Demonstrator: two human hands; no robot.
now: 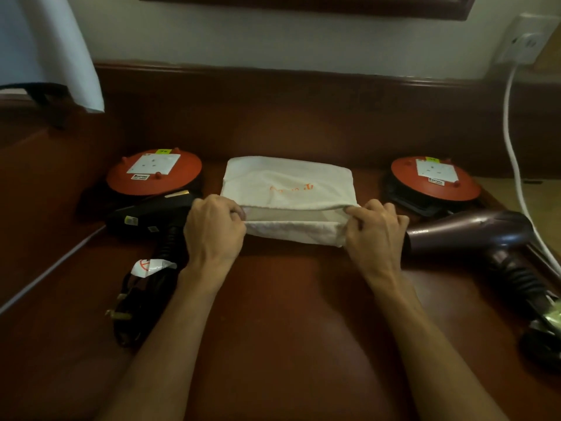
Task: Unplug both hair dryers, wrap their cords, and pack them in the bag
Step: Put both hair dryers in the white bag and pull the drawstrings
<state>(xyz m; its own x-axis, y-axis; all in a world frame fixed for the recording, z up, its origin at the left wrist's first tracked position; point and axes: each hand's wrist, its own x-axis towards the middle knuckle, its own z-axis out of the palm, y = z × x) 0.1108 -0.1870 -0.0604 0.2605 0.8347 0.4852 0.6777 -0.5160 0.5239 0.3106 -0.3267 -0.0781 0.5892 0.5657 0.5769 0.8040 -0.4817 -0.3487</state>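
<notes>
Both hands, left (214, 230) and right (376, 229), pinch the white bag (288, 183) lying crosswise, mouth toward the person.

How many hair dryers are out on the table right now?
2. The black hair dryer lies left of the white bag, by the left hand; the purple hair dryer lies right of it, beside the right hand.
</notes>
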